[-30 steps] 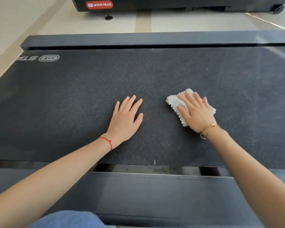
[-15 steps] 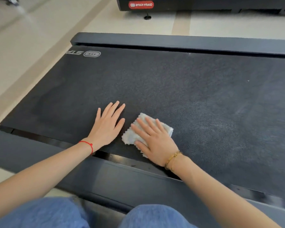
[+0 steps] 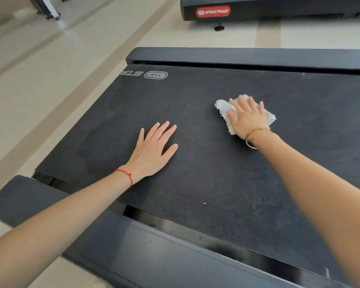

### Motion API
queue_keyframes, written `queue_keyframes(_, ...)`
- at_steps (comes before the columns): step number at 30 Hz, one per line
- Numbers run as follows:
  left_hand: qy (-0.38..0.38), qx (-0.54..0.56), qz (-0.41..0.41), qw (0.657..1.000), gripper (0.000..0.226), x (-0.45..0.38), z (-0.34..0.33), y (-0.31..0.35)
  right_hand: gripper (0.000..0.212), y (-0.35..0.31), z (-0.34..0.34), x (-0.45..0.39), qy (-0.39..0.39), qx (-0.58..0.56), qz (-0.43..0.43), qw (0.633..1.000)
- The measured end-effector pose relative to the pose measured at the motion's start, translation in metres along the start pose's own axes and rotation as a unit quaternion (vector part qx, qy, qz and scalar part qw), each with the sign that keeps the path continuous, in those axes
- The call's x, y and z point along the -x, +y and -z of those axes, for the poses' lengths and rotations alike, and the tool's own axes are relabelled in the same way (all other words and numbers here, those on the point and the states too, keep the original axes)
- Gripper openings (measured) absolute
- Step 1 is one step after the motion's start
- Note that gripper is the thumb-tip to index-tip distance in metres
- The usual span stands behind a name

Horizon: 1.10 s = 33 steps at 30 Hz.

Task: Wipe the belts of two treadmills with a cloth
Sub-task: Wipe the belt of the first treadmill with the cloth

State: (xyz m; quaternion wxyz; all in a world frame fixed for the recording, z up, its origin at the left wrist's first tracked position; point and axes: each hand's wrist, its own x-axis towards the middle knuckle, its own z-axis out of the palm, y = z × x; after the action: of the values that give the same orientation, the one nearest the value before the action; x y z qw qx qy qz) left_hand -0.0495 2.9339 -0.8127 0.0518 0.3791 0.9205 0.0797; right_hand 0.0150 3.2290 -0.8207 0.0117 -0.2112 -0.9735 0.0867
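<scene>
Right hand (image 3: 246,119) grip: flat palm, fingers spread, pinning the cloth (image 3: 222,109) onto the belt (image 3: 206,173); looks soft and floppy, so press mid-cloth.

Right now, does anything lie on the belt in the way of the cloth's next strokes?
Little does. The right hand presses the cloth flat on the belt. Only the left hand, flat on the belt nearer the person, would block a stroke that way.

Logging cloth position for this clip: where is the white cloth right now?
In the head view the white cloth lies flat on the treadmill belt, right of centre, pressed under the right hand; the left hand rests apart, nearer the belt's left end.
</scene>
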Motion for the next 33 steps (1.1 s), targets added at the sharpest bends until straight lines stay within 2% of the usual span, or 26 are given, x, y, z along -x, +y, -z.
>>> queue_keyframes(3, 0.005, 0.001, -0.001, 1.0, 0.059, -0.012, 0.004, -0.028, 0.053, -0.053, -0.005, -0.023, 0.002, 0.008, 0.018, 1.0)
queue_keyframes(7, 0.015, 0.011, -0.014, 1.0, 0.059, -0.022, 0.004, -0.057, 0.052, -0.131, -0.019, -0.017, 0.004, 0.041, 0.13, 0.991)
queue_keyframes(11, 0.021, 0.027, -0.032, 0.999, 0.064, -0.023, 0.005, -0.08, 0.059, -0.123, -0.021, -0.015, -0.018, -0.011, 0.182, 0.983)
queue_keyframes(13, 0.011, 0.02, -0.043, 0.999, 0.065, -0.022, 0.009, -0.092, 0.062, -0.098, -0.015, -0.026, -0.003, -0.021, 0.158, 0.987)
queue_keyframes(17, -0.002, 0.004, -0.046, 0.999, 0.068, -0.024, 0.019, -0.117, 0.063, -0.057, -0.004, -0.057, 0.008, -0.01, 0.001, 1.0)
queue_keyframes(19, -0.004, -0.001, -0.047, 0.999, 0.07, -0.025, 0.021, -0.126, 0.059, -0.062, -0.005, -0.068, 0.001, -0.015, -0.051, 0.999)
queue_keyframes(21, 0.0, 0.003, -0.049, 0.999, 0.071, -0.024, 0.019, -0.129, 0.056, -0.084, -0.008, -0.075, 0.003, -0.006, -0.057, 0.998)
queue_keyframes(24, 0.017, 0.007, -0.047, 0.999, 0.07, -0.022, 0.013, -0.129, 0.054, -0.13, -0.014, -0.083, 0.012, 0.017, 0.015, 1.0)
queue_keyframes(28, 0.029, -0.007, -0.043, 0.999, 0.069, -0.023, 0.009, -0.129, 0.055, -0.197, -0.03, -0.103, -0.023, -0.001, 0.123, 0.992)
queue_keyframes(33, 0.037, -0.01, -0.051, 0.998, 0.069, -0.023, 0.008, -0.132, 0.06, -0.205, -0.034, -0.135, -0.028, 0.012, 0.152, 0.988)
